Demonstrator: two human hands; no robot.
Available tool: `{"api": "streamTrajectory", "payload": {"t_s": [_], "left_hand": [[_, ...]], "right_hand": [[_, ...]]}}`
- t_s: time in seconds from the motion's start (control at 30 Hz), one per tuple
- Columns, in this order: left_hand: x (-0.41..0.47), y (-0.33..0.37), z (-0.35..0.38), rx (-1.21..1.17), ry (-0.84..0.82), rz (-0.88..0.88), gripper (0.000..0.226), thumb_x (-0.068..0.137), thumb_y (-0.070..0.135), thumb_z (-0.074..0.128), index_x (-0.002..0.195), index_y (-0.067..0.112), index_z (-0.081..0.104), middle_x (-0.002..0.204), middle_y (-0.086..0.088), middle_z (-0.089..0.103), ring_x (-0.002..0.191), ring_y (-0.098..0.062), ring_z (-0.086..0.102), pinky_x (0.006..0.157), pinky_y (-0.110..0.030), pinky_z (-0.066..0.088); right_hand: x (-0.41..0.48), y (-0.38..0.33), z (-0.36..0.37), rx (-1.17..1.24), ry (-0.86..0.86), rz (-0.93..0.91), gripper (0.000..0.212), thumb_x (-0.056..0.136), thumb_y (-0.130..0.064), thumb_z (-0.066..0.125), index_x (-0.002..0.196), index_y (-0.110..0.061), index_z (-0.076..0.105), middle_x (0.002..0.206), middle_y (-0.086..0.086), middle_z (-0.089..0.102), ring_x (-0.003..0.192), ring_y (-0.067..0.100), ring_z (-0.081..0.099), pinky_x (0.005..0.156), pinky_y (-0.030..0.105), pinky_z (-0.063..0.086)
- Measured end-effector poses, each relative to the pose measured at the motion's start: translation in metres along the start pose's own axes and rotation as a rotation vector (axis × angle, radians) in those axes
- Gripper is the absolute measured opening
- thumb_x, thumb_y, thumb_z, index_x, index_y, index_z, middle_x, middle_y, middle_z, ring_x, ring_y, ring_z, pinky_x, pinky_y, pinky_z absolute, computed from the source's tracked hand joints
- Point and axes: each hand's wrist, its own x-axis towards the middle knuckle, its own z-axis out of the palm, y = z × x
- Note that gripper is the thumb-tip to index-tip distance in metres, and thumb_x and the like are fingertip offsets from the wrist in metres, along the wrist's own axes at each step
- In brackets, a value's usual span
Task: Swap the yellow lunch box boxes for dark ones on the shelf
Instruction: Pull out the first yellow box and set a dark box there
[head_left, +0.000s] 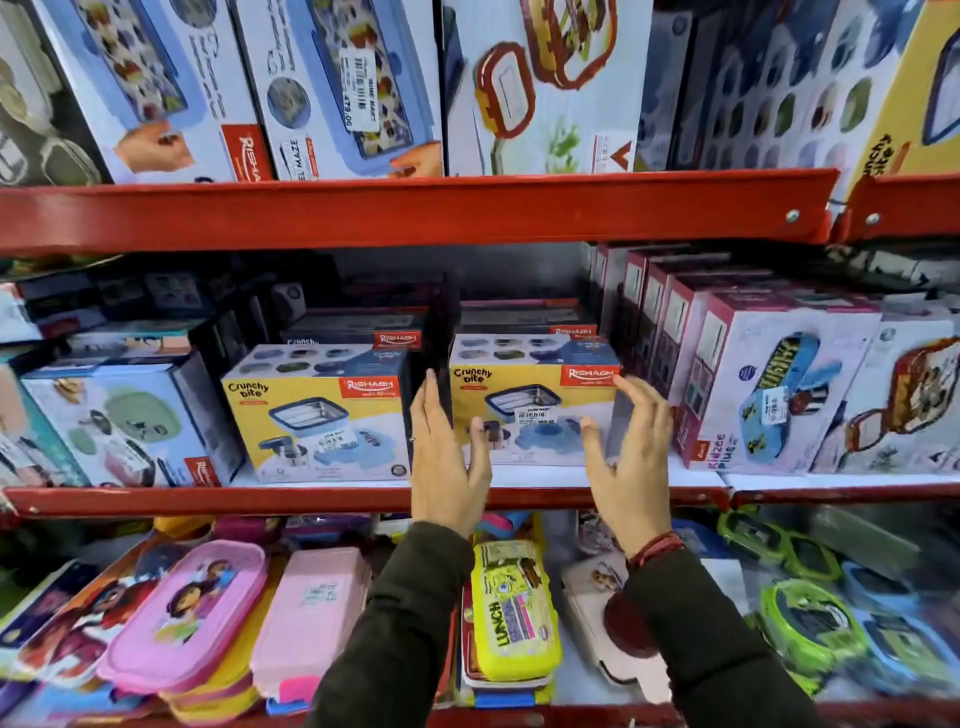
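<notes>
Two yellow "Crunchy bite" lunch box boxes stand side by side on the middle shelf. The right yellow box sits between my two hands. My left hand is at its left edge and my right hand at its right edge, both with fingers spread and holding nothing. The left yellow box stands apart from my hands. Dark boxes lie stacked behind the yellow ones, and another dark box lies behind the right one.
Pink-and-white boxes crowd the shelf to the right, and a pale blue box stands to the left. The upper red shelf carries large boxes. Loose plastic lunch boxes fill the shelf below my arms.
</notes>
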Motion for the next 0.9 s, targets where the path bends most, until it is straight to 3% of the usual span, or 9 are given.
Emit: {"api": "streamTrajectory", "payload": {"t_s": [0.1,0.2,0.3,0.4,0.47,0.53,0.63,0.8,0.9], "left_hand": [[0.001,-0.008,0.005,0.064,-0.081,-0.124,0.068,0.105,0.026,0.048,0.162,0.008,0.017,0.169,-0.012,0.026,0.153,-0.028,0.035,0.120,-0.020,0.029],[0.000,-0.011,0.009,0.125,-0.173,-0.211,0.064,0.105,0.024,0.050,0.159,0.002,0.025,0.163,-0.019,0.038,0.147,-0.035,0.044,0.119,-0.040,0.039],[0.001,-0.013,0.010,0.118,-0.185,-0.214,0.058,0.104,0.019,0.051,0.156,0.001,0.031,0.155,-0.020,0.047,0.141,-0.035,0.050,0.114,-0.038,0.043],[0.001,-0.011,0.005,0.017,-0.155,-0.230,0.058,0.102,0.011,0.055,0.154,0.003,0.033,0.149,-0.018,0.046,0.128,-0.031,0.056,0.099,-0.011,0.039],[0.001,-0.011,0.000,-0.113,-0.141,-0.231,0.059,0.100,0.007,0.058,0.153,0.006,0.033,0.143,-0.013,0.045,0.123,-0.022,0.055,0.093,0.004,0.035],[0.001,-0.010,-0.007,-0.236,-0.146,-0.217,0.059,0.100,0.009,0.060,0.153,0.011,0.034,0.141,-0.008,0.045,0.131,-0.022,0.052,0.107,-0.007,0.041],[0.000,-0.005,-0.013,-0.370,-0.142,-0.187,0.055,0.099,0.017,0.064,0.148,0.016,0.040,0.144,-0.005,0.052,0.139,-0.020,0.051,0.121,-0.043,0.042],[0.001,-0.001,-0.022,-0.384,-0.178,-0.095,0.082,0.076,0.036,0.087,0.145,0.023,0.043,0.146,0.001,0.053,0.140,-0.014,0.051,0.121,-0.043,0.042],[0.004,-0.005,-0.027,-0.367,-0.225,-0.034,0.086,0.078,0.029,0.085,0.150,0.020,0.040,0.150,0.001,0.047,0.143,-0.010,0.048,0.123,-0.043,0.040]], "right_hand": [[0.004,0.015,0.000,-0.073,-0.085,0.183,0.053,0.098,-0.028,0.060,0.145,-0.013,0.042,0.146,0.011,0.053,0.137,0.029,0.048,0.119,0.045,0.035],[0.005,0.023,0.002,-0.233,-0.251,0.300,0.047,0.099,-0.035,0.055,0.139,-0.011,0.048,0.133,0.017,0.067,0.134,0.036,0.054,0.129,0.049,0.012],[0.005,0.025,0.002,-0.242,-0.312,0.310,0.044,0.098,-0.033,0.058,0.136,-0.013,0.051,0.130,0.014,0.071,0.131,0.036,0.057,0.130,0.048,0.006],[0.005,0.026,-0.006,0.006,-0.291,0.351,0.044,0.093,-0.026,0.069,0.134,-0.017,0.054,0.132,0.008,0.069,0.128,0.029,0.060,0.116,0.041,0.038],[0.006,0.027,-0.016,0.170,-0.262,0.369,0.043,0.090,-0.024,0.074,0.130,-0.025,0.058,0.128,-0.004,0.070,0.123,0.012,0.063,0.105,0.030,0.048],[0.006,0.027,-0.024,0.255,-0.228,0.355,0.041,0.087,-0.026,0.078,0.123,-0.035,0.059,0.117,-0.021,0.070,0.111,-0.008,0.064,0.098,0.019,0.051],[0.009,0.022,-0.029,0.365,-0.113,0.358,0.035,0.085,-0.030,0.080,0.114,-0.033,0.062,0.113,-0.017,0.071,0.107,0.000,0.068,0.087,0.015,0.054],[0.017,0.007,-0.034,0.442,0.056,0.383,0.021,0.083,-0.048,0.077,0.094,-0.034,0.065,0.096,-0.008,0.070,0.091,0.008,0.065,0.077,0.016,0.050],[0.018,0.005,-0.038,0.476,0.064,0.400,0.030,0.086,-0.050,0.072,0.099,-0.023,0.070,0.096,-0.002,0.072,0.091,0.012,0.067,0.082,0.025,0.052]]}}
